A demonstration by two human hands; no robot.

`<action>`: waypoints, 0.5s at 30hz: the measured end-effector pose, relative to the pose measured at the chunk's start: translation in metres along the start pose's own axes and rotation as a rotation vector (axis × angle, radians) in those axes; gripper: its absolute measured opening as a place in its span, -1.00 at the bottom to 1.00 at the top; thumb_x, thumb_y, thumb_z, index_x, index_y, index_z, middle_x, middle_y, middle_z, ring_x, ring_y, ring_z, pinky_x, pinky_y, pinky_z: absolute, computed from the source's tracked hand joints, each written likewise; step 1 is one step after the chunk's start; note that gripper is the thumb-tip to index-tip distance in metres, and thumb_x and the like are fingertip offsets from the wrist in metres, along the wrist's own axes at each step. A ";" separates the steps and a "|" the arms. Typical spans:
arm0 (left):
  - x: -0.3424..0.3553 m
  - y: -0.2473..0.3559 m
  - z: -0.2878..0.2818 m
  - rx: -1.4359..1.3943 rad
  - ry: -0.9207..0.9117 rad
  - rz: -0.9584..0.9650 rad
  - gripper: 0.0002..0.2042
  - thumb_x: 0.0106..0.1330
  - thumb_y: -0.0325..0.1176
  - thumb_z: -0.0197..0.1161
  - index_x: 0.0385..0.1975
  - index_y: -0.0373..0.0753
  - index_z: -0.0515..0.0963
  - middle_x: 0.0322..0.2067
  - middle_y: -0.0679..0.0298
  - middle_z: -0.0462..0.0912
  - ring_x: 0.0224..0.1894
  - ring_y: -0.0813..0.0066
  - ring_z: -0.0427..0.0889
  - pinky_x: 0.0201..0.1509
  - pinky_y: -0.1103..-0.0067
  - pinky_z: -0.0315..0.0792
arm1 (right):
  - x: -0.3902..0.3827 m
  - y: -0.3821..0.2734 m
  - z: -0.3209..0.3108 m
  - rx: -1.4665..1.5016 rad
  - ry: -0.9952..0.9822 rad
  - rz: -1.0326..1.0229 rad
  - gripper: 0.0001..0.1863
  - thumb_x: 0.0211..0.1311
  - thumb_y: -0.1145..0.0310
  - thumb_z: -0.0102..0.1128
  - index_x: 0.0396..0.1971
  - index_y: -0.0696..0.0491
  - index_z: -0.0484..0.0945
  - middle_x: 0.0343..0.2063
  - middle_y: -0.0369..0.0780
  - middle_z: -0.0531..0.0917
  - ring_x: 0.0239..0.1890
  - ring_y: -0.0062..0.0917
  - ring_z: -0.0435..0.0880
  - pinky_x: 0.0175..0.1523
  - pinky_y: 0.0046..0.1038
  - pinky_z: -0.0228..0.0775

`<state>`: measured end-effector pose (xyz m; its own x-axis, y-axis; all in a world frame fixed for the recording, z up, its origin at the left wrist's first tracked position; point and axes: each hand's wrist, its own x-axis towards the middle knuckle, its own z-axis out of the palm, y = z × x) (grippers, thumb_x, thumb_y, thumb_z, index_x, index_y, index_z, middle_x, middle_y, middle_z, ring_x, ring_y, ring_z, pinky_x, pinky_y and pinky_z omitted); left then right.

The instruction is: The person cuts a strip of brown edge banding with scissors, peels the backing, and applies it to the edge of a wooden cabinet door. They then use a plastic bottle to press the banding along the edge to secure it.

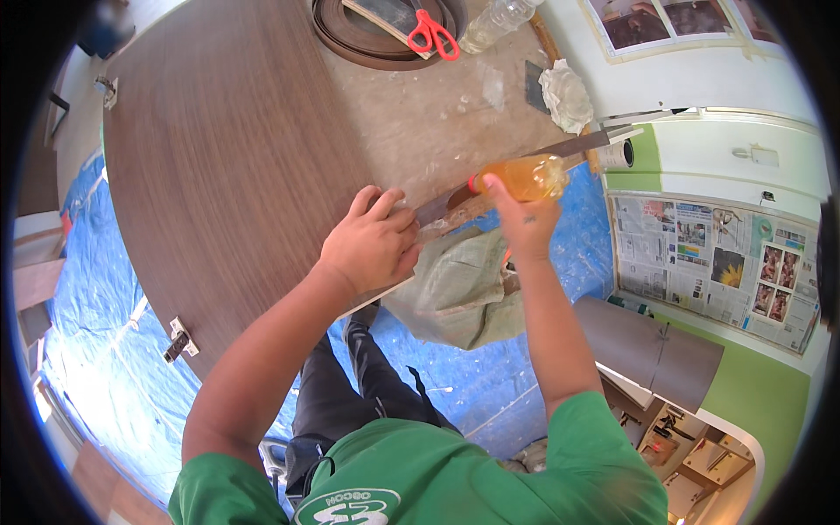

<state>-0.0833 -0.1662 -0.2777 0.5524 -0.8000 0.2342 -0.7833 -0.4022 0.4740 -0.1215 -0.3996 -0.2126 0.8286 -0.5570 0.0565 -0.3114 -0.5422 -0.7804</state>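
Observation:
In my right hand [528,223] is a clear plastic bottle [525,178] of amber liquid, tipped on its side with its red cap end toward the left. My left hand [372,234] rests at the right edge of a brown wood-grain door panel [227,166], its fingers curled in. Something pale shows by those fingertips, too small to name. Metal hinges [180,339] are fixed along the panel's left side. The panel lies on a worn tabletop [411,114].
Red-handled scissors [433,37] lie on a coil of brown edging strip [385,59] at the back. Nearby are an empty clear bottle [499,24] and a crumpled white cloth [566,96]. A greenish sack [464,293] hangs below the table edge, over blue sheeting [490,394].

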 end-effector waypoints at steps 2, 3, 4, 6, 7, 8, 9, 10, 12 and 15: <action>0.000 -0.001 -0.001 -0.014 -0.025 -0.009 -0.72 0.33 -0.13 0.30 -0.15 -0.16 0.78 -0.02 0.41 0.72 0.33 0.25 0.42 0.49 0.20 0.22 | -0.012 0.012 0.006 -0.045 -0.018 -0.202 -0.78 0.20 0.38 0.60 -0.29 0.18 0.76 -0.32 -0.30 0.80 -0.32 -0.62 0.71 -0.15 -0.48 0.56; 0.000 0.000 -0.001 -0.023 -0.039 -0.013 -0.72 0.33 -0.13 0.30 -0.15 -0.16 0.78 -0.02 0.41 0.72 0.33 0.25 0.42 0.49 0.20 0.21 | -0.017 0.013 0.008 -0.070 -0.027 -0.301 -0.78 0.20 0.37 0.61 -0.30 0.18 0.76 -0.33 -0.30 0.80 -0.32 -0.62 0.70 -0.16 -0.48 0.56; 0.000 -0.001 -0.001 -0.023 -0.032 -0.011 -0.71 0.33 -0.13 0.30 -0.14 -0.16 0.78 -0.02 0.41 0.72 0.33 0.25 0.42 0.49 0.20 0.21 | -0.012 0.014 0.005 -0.058 -0.020 -0.218 -0.78 0.20 0.37 0.61 -0.31 0.17 0.76 -0.33 -0.31 0.80 -0.33 -0.62 0.70 -0.16 -0.48 0.56; 0.000 -0.001 -0.001 -0.021 -0.019 -0.006 -0.71 0.33 -0.13 0.30 -0.13 -0.16 0.78 -0.02 0.41 0.72 0.33 0.24 0.42 0.49 0.20 0.21 | 0.006 0.013 -0.004 -0.032 -0.005 -0.050 -0.78 0.20 0.35 0.62 -0.31 0.17 0.76 -0.34 -0.32 0.80 -0.33 -0.64 0.69 -0.16 -0.48 0.56; 0.000 -0.001 0.000 -0.015 -0.017 -0.003 -0.71 0.33 -0.13 0.30 -0.13 -0.16 0.78 -0.02 0.41 0.72 0.33 0.24 0.42 0.49 0.20 0.21 | 0.015 0.015 -0.007 -0.004 0.003 -0.039 -0.78 0.20 0.35 0.62 -0.31 0.17 0.76 -0.34 -0.33 0.79 -0.33 -0.65 0.68 -0.16 -0.48 0.55; -0.001 -0.001 0.001 -0.008 -0.014 -0.001 -0.71 0.33 -0.13 0.30 -0.13 -0.15 0.78 -0.02 0.41 0.72 0.33 0.24 0.42 0.49 0.20 0.21 | 0.022 0.017 -0.010 0.024 0.011 -0.027 -0.78 0.21 0.35 0.61 -0.31 0.17 0.76 -0.35 -0.34 0.79 -0.33 -0.66 0.68 -0.16 -0.48 0.55; -0.001 -0.001 0.001 -0.002 -0.011 -0.003 -0.72 0.33 -0.13 0.30 -0.14 -0.15 0.78 -0.02 0.41 0.72 0.33 0.24 0.42 0.49 0.20 0.22 | 0.026 0.019 -0.011 0.051 0.015 -0.016 -0.78 0.21 0.34 0.61 -0.31 0.17 0.76 -0.35 -0.34 0.78 -0.33 -0.67 0.67 -0.16 -0.48 0.55; 0.000 -0.001 0.001 -0.002 -0.008 0.000 -0.72 0.33 -0.13 0.30 -0.14 -0.15 0.78 -0.02 0.41 0.72 0.33 0.23 0.42 0.49 0.20 0.22 | 0.021 0.020 -0.008 0.040 0.005 -0.067 -0.78 0.22 0.34 0.60 -0.31 0.17 0.76 -0.36 -0.35 0.78 -0.34 -0.67 0.67 -0.17 -0.49 0.54; 0.001 -0.002 0.001 -0.004 -0.004 0.006 -0.72 0.33 -0.13 0.30 -0.14 -0.14 0.78 -0.03 0.41 0.72 0.33 0.23 0.42 0.49 0.19 0.22 | 0.006 0.021 0.000 0.018 -0.016 -0.166 -0.78 0.24 0.34 0.59 -0.31 0.17 0.76 -0.38 -0.36 0.77 -0.34 -0.68 0.66 -0.18 -0.49 0.53; 0.000 -0.003 0.001 -0.019 -0.017 0.000 -0.72 0.33 -0.13 0.30 -0.14 -0.14 0.78 -0.04 0.41 0.71 0.33 0.22 0.43 0.49 0.19 0.22 | 0.010 0.019 -0.001 -0.022 -0.047 -0.142 -0.79 0.21 0.29 0.59 -0.31 0.12 0.78 -0.39 -0.28 0.81 -0.35 -0.59 0.75 -0.16 -0.46 0.56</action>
<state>-0.0812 -0.1656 -0.2803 0.5476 -0.8073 0.2200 -0.7775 -0.3937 0.4905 -0.1192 -0.4160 -0.2259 0.8857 -0.4438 0.1361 -0.1989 -0.6277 -0.7526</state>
